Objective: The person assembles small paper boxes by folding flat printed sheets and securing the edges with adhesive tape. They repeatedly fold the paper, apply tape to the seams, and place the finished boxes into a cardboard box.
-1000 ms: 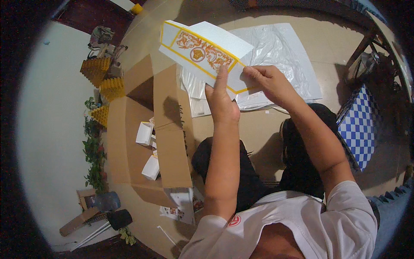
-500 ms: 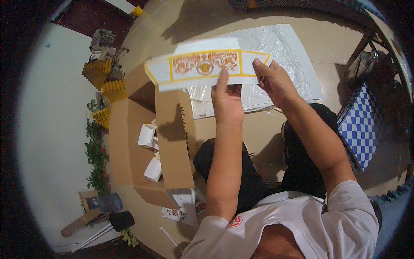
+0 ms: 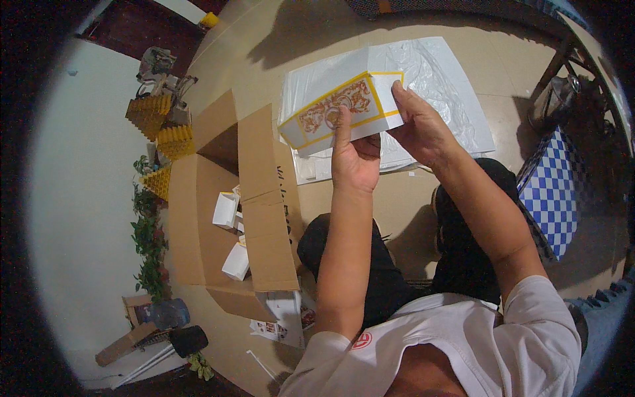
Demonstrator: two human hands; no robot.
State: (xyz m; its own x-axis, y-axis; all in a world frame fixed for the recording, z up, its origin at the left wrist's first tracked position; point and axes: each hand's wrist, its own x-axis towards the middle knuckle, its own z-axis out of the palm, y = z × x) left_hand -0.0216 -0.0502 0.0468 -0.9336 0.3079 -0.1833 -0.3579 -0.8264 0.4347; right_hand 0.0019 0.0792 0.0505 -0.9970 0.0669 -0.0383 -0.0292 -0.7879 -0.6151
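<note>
Over the white sheets, both my hands hold a white card box piece [image 3: 337, 111] with yellow edging and an orange ornamental print. Its right end bends back at a crease, while its left end slants down. My left hand [image 3: 356, 155] grips it from below, thumb pressed on the printed face and fingers behind the card. With thumb and fingers, my right hand [image 3: 423, 129] pinches the folded right end. To the left stands an open brown carton [image 3: 268, 212], where small white boxes [image 3: 226, 210] lie inside.
Beneath my hands, white sheets with clear plastic [image 3: 456, 112] lie on the tiled floor. A blue-and-white checked box [image 3: 552, 195] stands at the right. Beyond the carton are yellow pleated pieces [image 3: 149, 112], green plants [image 3: 147, 238] and a blue bottle [image 3: 170, 312].
The card piece was held out nearly flat; now its right end is folded back along a crease and its left end has dropped. My right hand has turned with the fold.
</note>
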